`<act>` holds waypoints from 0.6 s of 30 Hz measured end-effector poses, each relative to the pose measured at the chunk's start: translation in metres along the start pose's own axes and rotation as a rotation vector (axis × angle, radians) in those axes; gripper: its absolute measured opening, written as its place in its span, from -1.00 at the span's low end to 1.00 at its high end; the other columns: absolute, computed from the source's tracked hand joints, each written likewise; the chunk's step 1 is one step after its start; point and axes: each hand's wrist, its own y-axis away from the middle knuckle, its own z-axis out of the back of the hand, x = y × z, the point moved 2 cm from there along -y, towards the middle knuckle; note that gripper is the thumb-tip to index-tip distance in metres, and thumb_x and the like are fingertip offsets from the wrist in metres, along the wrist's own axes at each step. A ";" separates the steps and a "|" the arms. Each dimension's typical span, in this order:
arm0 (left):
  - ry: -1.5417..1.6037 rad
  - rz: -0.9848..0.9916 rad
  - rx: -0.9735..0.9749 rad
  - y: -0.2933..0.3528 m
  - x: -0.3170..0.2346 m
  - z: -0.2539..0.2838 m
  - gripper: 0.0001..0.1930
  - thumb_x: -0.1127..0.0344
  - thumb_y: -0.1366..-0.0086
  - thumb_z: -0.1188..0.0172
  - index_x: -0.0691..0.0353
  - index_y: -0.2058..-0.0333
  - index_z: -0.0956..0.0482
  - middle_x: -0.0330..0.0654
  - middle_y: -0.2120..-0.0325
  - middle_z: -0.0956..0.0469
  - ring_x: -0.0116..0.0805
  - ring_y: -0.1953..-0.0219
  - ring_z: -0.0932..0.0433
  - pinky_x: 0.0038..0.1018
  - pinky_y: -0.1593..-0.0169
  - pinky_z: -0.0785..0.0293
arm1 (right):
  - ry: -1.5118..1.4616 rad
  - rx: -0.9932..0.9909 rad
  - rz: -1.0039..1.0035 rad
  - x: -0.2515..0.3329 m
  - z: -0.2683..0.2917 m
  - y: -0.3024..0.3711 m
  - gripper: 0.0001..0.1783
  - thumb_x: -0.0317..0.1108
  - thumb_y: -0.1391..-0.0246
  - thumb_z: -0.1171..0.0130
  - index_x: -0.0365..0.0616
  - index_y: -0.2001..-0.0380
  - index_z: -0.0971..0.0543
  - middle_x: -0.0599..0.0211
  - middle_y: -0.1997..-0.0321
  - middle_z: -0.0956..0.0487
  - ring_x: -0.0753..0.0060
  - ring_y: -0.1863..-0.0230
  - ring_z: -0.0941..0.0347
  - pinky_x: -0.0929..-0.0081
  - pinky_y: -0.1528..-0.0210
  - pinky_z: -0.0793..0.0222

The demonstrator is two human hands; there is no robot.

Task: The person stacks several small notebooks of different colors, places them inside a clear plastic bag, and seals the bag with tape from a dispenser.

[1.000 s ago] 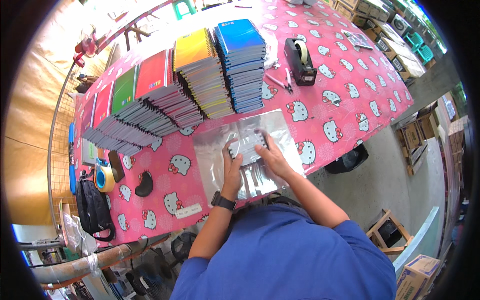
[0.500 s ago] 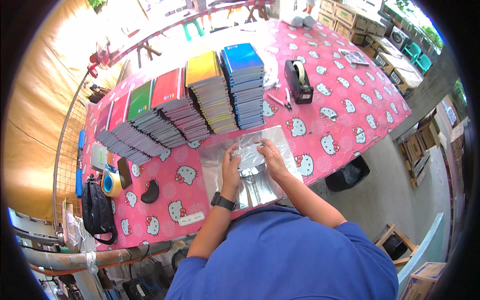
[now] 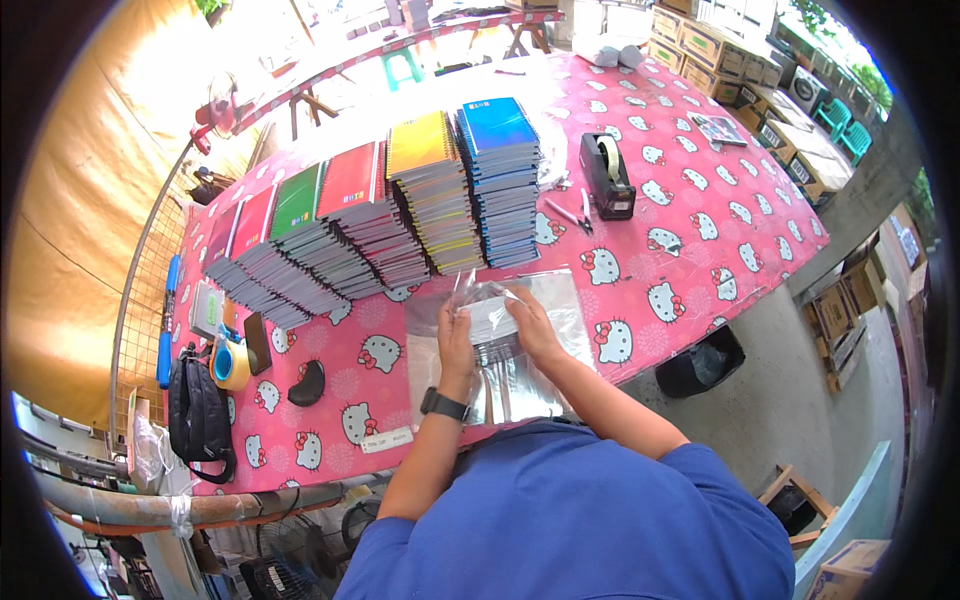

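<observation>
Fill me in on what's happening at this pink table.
A person in a blue shirt works with both hands on a clear plastic bag lying on the pink table. The left hand and right hand grip its upper end, where a pale stack shows through the plastic. Fanned stacks of spiral notebooks lie just beyond, with a black tape dispenser to their right.

Open-air packing stall: stacked spiral notebooks (image 3: pixel 400 215), tape dispenser (image 3: pixel 607 175), cardboard cartons (image 3: pixel 700 45).

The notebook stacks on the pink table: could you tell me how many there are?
5 fanned stacks in a row behind the hands: blue, yellow, red, green and dark red, right to left. More may be hidden.
</observation>
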 end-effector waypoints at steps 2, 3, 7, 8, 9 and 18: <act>0.048 0.065 -0.017 0.004 -0.013 -0.014 -0.68 0.33 -0.30 0.10 0.25 -0.01 -0.32 -0.11 0.04 -0.32 -0.39 0.05 -0.33 -0.48 -0.06 -0.22 | 0.091 -0.019 0.128 -0.001 0.006 -0.002 -0.60 -0.29 -0.12 0.12 -0.24 0.01 -0.38 0.16 0.01 -0.43 0.44 -0.03 -0.28 0.53 -0.09 -0.13; 0.042 0.067 -0.019 0.004 -0.021 -0.014 -0.68 0.33 -0.30 0.10 0.25 -0.01 -0.32 -0.11 0.04 -0.32 -0.39 0.05 -0.33 -0.48 -0.06 -0.22 | -0.188 0.168 0.080 0.002 0.012 -0.002 -0.60 -0.29 -0.14 0.10 -0.22 -0.02 -0.36 0.22 -0.02 -0.40 0.48 -0.03 -0.27 0.55 -0.09 -0.12; 0.206 -0.058 0.016 -0.012 -0.046 0.017 -0.69 0.27 -0.30 0.08 0.24 0.02 -0.36 -0.18 0.17 -0.43 -0.41 0.07 -0.36 -0.48 -0.06 -0.22 | -0.144 -0.006 0.298 0.058 0.033 0.004 -0.65 -0.30 -0.08 -0.05 -0.20 0.07 -0.42 0.27 0.03 -0.43 0.39 -0.06 -0.27 0.48 -0.13 -0.10; 0.309 -0.115 0.071 -0.024 -0.068 0.026 -0.70 0.25 -0.29 0.05 0.23 0.05 -0.38 -0.22 0.19 -0.45 -0.41 0.08 -0.37 -0.46 -0.07 -0.21 | 0.005 -0.042 0.474 0.076 0.051 0.001 -0.66 -0.27 -0.07 -0.08 -0.14 0.09 -0.44 0.25 0.05 -0.44 0.33 -0.10 -0.25 0.45 -0.14 -0.09; 0.170 -0.125 -0.026 -0.027 -0.096 0.034 -0.67 0.21 -0.26 0.00 0.25 0.05 -0.39 -0.21 0.22 -0.47 -0.43 0.10 -0.39 -0.46 -0.03 -0.25 | 0.372 0.007 0.699 0.120 0.051 0.015 -0.69 -0.24 0.00 -0.14 -0.08 0.17 -0.49 0.23 0.04 -0.44 0.22 -0.16 -0.17 0.28 -0.17 -0.05; -0.701 -0.202 0.208 -0.072 -0.142 0.026 -0.74 0.30 -0.01 -0.22 0.28 0.31 -0.56 -0.07 0.56 -0.57 -0.30 0.48 -0.55 -0.42 0.35 -0.44 | 1.118 0.451 0.537 0.130 0.048 -0.001 -0.64 -0.12 0.19 -0.29 0.04 0.27 -0.55 0.33 -0.07 -0.37 0.01 -0.27 0.05 -0.14 -0.18 0.12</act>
